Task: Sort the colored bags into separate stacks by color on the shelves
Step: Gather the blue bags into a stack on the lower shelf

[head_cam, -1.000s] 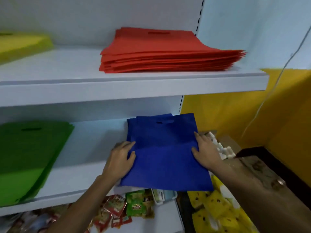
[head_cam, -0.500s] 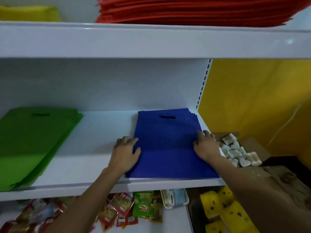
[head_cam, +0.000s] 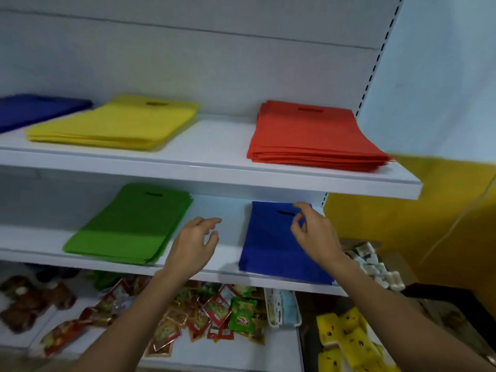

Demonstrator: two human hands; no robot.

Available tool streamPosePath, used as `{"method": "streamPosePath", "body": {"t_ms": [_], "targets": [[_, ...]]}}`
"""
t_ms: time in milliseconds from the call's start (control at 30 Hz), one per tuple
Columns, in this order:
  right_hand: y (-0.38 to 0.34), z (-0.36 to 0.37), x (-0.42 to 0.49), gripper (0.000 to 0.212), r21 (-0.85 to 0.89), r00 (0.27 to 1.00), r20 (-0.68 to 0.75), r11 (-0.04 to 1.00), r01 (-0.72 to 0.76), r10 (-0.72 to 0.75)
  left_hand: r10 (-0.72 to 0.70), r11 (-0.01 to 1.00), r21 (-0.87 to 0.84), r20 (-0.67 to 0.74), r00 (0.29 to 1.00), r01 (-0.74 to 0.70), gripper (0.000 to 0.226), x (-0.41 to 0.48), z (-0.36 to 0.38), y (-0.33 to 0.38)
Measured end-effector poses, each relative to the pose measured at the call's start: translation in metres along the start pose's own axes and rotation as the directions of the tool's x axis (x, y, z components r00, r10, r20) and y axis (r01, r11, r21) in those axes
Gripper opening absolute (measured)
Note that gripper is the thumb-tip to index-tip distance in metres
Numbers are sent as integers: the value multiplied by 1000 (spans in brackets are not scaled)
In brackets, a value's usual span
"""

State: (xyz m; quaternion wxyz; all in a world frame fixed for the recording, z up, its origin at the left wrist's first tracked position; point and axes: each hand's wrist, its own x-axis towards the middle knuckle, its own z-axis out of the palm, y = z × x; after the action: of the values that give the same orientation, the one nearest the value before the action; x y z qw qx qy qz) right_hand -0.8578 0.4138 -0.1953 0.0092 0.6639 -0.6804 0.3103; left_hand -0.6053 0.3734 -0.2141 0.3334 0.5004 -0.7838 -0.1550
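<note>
The top shelf (head_cam: 214, 167) carries 3 piles: a red stack (head_cam: 311, 135) at the right, a yellow stack (head_cam: 115, 122) left of the middle, and a second blue pile (head_cam: 32, 108) at the far left, cut off by the frame edge and blurred. The lower shelf (head_cam: 222, 229) carries 2: a green stack (head_cam: 131, 224) at the left and a blue stack (head_cam: 268, 245) at the right, well apart, with bare shelf between them. Each pile shows 1 colour only and lies flat with its handle slot toward the back wall. No loose or mixed bags are in view, so the sorting looks close to finished. What may be left is joining the 2 blue piles, and any bags lying out of frame cannot be judged. The right hand (head_cam: 316, 234) hovers over the blue stack near its handle slot, fingers loosely curled and released, grasping nothing as far as can be seen. Whether it touches the top bag cannot be told. The left hand (head_cam: 193, 242) hangs above the bare shelf between green and blue, also released and empty. Under the lower shelf lie snack packets (head_cam: 214, 310) in red and green. Their printing is too blurred to read, and no brand or writing shows on the bags.
</note>
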Motion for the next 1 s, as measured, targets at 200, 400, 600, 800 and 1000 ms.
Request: {"method": "streamPosePath", "body": {"t_ms": [200,400,600,800,1000], "targets": [[-114,-24,21,32,116,983,-35,976,183,-180,-22,996,83,-137,990,34,35,-30,-112,-2],[-250,11,66,32,208,922,-21,901,381,-385,-78,974,183,-293,953,136,35,-58,-234,-62],[-401,73,106,33,285,875,-15,837,468,-484,-144,923,274,-404,903,270,37,-88,-354,-152],[-522,132,146,34,292,854,3,817,497,-521,-163,903,289,-454,876,318,36,-103,-447,-233],[-589,176,185,35,296,846,33,814,501,-533,-140,912,285,-459,877,295,36,-73,-498,-297]]}}
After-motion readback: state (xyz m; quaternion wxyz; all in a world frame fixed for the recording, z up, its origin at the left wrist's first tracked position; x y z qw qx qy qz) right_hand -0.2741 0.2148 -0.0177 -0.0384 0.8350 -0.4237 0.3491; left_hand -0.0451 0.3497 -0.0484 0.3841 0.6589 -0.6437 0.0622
